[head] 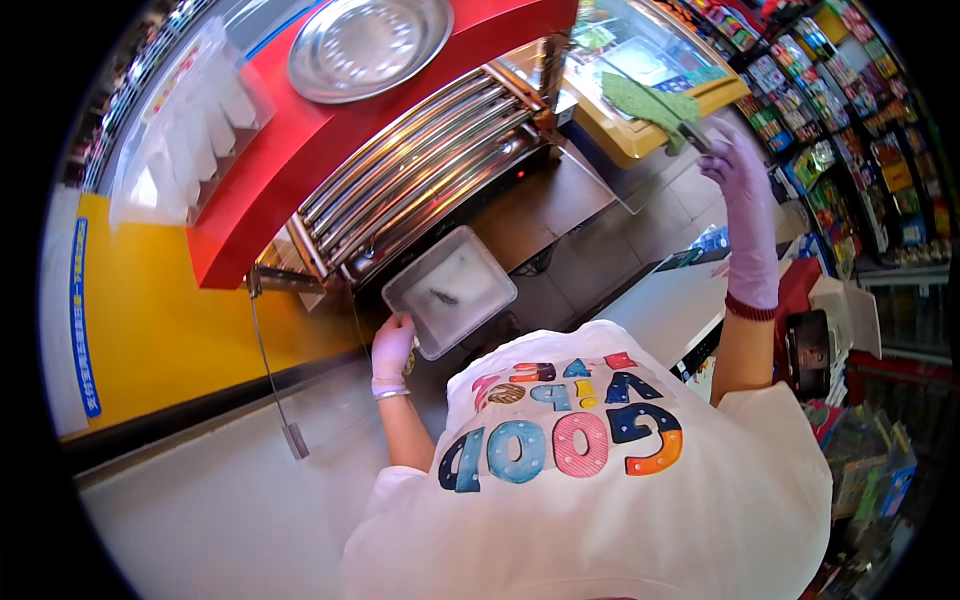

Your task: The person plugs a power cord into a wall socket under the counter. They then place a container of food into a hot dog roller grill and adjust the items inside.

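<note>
My left hand (394, 349), in a thin pale purple glove, grips the near left rim of a translucent plastic tub (491, 311). A dark mark shows on the tub's whitish bottom; whether this lies inside or beneath is unclear. The tub is held close against the front of a roller grill (420, 172) with shiny metal rollers. Off to the right, my right hand (735, 161), gloved alike, is raised with its fingers curled at a metal clip (694, 139) on the edge of a glass door. Behind that clip a green cloth (649, 105) hangs over a freezer's yellow rim.
A round metal tray (367, 49) rests on the red top (292, 180) of the grill case, near a clear holder with white paper bags (199, 135). Another glass door with a metal clip (295, 441) stands out at left. Packed shop shelves (825, 90) and a white counter (660, 307) lie right.
</note>
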A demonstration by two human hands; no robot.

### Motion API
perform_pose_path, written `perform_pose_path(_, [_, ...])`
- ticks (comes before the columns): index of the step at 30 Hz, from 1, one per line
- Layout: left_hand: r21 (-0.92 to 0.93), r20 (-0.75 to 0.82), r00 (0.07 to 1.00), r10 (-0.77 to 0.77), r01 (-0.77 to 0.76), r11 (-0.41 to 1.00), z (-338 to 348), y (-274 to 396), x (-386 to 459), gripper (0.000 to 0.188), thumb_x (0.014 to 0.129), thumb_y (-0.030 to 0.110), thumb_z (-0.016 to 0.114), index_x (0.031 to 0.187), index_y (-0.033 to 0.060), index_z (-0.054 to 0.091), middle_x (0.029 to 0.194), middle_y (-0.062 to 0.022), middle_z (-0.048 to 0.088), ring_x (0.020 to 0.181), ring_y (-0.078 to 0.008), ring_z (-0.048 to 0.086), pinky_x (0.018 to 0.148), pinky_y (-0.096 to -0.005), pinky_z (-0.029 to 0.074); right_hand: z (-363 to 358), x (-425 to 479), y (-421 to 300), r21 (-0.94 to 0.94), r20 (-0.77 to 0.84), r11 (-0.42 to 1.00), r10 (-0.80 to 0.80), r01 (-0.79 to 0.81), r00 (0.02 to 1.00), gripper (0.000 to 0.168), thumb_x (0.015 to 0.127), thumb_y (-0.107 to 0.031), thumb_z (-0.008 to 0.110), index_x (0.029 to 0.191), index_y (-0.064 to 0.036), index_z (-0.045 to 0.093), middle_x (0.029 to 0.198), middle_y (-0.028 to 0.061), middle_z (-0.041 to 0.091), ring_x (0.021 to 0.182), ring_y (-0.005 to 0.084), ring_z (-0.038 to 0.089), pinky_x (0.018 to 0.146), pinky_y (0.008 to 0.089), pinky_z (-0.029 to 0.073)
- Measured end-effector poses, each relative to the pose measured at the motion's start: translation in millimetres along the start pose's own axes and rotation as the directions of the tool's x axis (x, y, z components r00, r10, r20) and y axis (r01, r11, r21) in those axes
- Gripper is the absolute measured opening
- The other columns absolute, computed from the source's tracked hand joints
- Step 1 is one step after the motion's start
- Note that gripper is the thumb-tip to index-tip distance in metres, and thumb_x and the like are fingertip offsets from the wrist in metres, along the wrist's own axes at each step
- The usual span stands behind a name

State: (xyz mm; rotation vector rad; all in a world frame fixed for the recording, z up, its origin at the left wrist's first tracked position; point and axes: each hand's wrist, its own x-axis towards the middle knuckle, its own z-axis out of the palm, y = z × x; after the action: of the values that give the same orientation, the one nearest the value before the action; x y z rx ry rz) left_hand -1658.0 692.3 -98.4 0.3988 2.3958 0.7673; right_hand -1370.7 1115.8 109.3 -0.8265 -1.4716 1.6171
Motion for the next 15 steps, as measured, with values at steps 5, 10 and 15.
perform_pose_path(5, [-0.027,0.058,0.997,-0.059,0.061,0.998,5,-10,-10,0.040,0.089,0.038,0.048,0.098,0.0027,0.064,0.090,-0.0219,0.065,0.087,-0.0369,0.063,0.077,-0.0408,0.049,60,-48,31,-0.395,-0.280,0.803,-0.568,0.446,0.774,0.034,0.099,-0.013,0.039,0.129,0.003,0.043,0.123,0.0135,0.052,0.112,0.0218,0.053,0.099,0.0315,0.041])
perform_pose_path(10, [-0.041,0.087,0.993,-0.085,0.089,0.995,7,-16,-28,0.039,0.090,0.037,0.048,0.103,0.0054,0.065,0.086,-0.0194,0.067,0.085,-0.0363,0.064,0.077,-0.0413,0.049,129,-70,121,-0.400,0.348,0.878,-0.118,0.261,0.930,0.033,0.094,-0.011,0.044,0.124,0.001,0.053,0.119,0.0136,0.059,0.115,0.0232,0.054,0.102,0.0352,0.038])
perform_pose_path(15, [0.011,0.082,0.993,-0.085,0.085,0.996,0,-3,-38,0.035,0.091,0.033,0.049,0.111,0.0077,0.065,0.080,-0.0127,0.067,0.077,-0.0259,0.065,0.072,-0.0351,0.049,182,-14,267,0.098,0.390,0.670,0.654,-0.736,0.648,0.053,0.087,-0.008,0.048,0.140,-0.004,0.038,0.132,0.0123,0.053,0.111,0.0238,0.055,0.098,0.0343,0.042])
